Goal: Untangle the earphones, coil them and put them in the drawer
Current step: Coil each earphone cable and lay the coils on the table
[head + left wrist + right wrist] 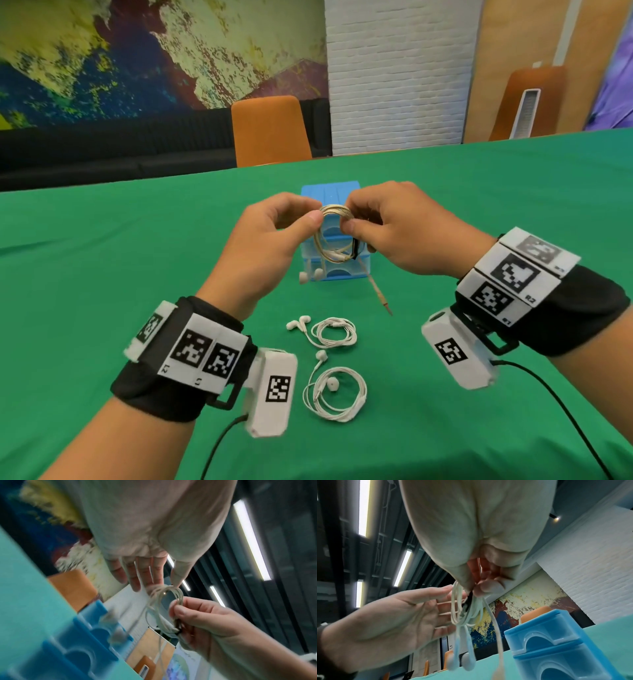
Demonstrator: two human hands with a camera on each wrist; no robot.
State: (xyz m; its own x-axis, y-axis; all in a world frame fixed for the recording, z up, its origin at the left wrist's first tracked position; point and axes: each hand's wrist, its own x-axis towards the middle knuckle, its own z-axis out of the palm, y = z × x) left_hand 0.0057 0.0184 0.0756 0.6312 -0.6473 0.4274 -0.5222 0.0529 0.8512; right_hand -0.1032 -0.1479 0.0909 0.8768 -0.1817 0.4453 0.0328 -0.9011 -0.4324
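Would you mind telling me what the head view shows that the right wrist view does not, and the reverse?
Head only: two coiled white earphone sets lying on the green table, and an orange chair. Right wrist only: ceiling light strips. Both: the left hand and right hand pinching the held earphone coil, its earbuds dangling, by the blue drawer unit.

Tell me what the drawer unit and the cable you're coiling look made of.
Drawer unit: likely moulded plastic, glossy blue, translucent fronts with rounded finger cut-outs. Coiled earphone cable: thin, flexible, probably rubbery plastic sheath, cream-gold sheen, held between left hand and right hand.
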